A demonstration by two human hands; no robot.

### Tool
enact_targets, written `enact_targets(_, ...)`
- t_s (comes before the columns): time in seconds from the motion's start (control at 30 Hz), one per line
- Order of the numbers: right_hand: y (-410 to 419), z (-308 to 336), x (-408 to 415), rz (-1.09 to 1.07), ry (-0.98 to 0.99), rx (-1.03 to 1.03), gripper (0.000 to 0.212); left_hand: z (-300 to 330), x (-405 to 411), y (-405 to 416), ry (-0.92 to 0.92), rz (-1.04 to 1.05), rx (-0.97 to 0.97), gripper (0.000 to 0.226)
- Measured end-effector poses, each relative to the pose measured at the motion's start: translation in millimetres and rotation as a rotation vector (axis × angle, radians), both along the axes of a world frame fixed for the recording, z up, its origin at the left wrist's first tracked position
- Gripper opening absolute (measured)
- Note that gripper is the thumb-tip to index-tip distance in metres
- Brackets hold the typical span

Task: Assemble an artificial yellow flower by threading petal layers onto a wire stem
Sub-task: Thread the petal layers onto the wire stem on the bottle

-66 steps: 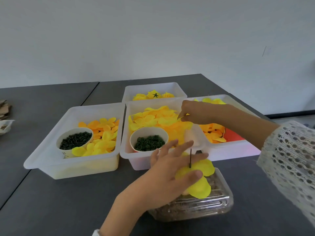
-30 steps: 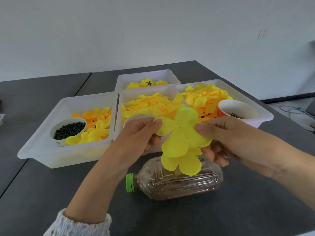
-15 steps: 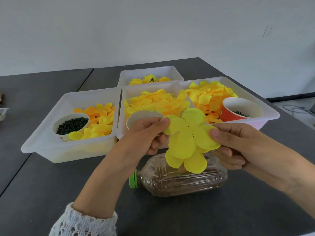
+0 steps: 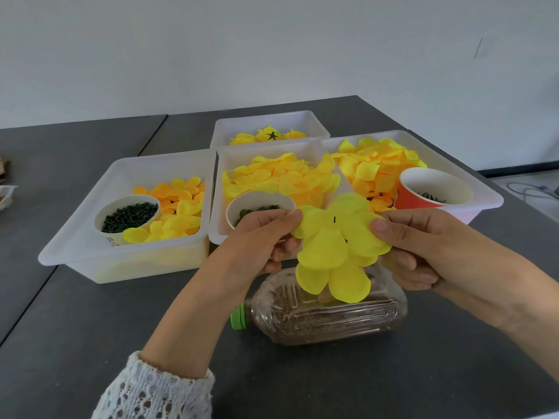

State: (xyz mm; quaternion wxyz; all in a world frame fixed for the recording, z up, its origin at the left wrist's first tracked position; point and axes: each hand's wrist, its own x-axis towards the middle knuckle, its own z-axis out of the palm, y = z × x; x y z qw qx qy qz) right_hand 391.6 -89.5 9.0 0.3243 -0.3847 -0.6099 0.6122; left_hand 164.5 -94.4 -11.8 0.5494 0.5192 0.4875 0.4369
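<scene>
I hold up a yellow flower (image 4: 335,249) of stacked petal layers between both hands, above a plastic bottle. A dark wire tip (image 4: 334,219) pokes through the middle of the top layer; the rest of the stem is hidden behind the petals. My left hand (image 4: 266,234) pinches the left petal edge with thumb and fingertips. My right hand (image 4: 414,240) pinches the right edge, thumb on the front. Loose yellow petals (image 4: 281,176) fill the middle bin just behind.
A clear bottle (image 4: 326,316) with brown filling and a green cap lies on the dark table (image 4: 90,343) under the flower. White bins (image 4: 90,249) hold orange and yellow petals and cups of dark green parts (image 4: 130,213). A red cup (image 4: 435,189) sits in the right bin.
My right hand came back from the middle bin with a petal layer. Both hands lifted the flower off the bottle, and the new layer now sits on the wire with its tip showing.
</scene>
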Motion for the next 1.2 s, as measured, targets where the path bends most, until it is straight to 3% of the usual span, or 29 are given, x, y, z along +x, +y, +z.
enact_targets(0.1,-1,-10,4,-0.019,-0.083,-0.031,0.052,-5,1,1,0.09,0.01,-0.013,0.027)
enact_targets(0.23,-4,-28,6,-0.01,-0.191,-0.067,0.037,-19,1,1,0.229,0.026,-0.028,0.035)
enact_targets(0.5,-6,-45,1,-0.032,-0.153,-0.165,0.042,-34,2,5,0.466,0.052,0.099,0.046)
enact_targets(0.67,-12,-40,3,0.004,-0.127,-0.117,0.035,-36,-2,0,0.523,0.144,0.116,0.024)
enact_targets(0.8,-15,-37,18,-0.011,-0.124,-0.078,0.047,-26,-1,-10,0.432,0.331,0.345,0.013)
enact_targets(0.9,-11,-33,29,-0.076,-0.127,-0.041,0.064,-16,7,-16,0.456,0.152,0.537,0.023)
enact_targets(1.03,-1,-15,34,-0.139,-0.127,0.061,0.073,-14,26,-14,0.492,-0.042,0.564,0.019)
enact_targets(1.1,3,-5,31,-0.154,-0.122,0.116,0.066,-18,34,-11,0.472,-0.077,0.561,0.013)
enact_targets(1.2,11,9,22,-0.156,-0.113,0.151,0.037,-28,38,-9,0.475,-0.113,0.548,0.011)
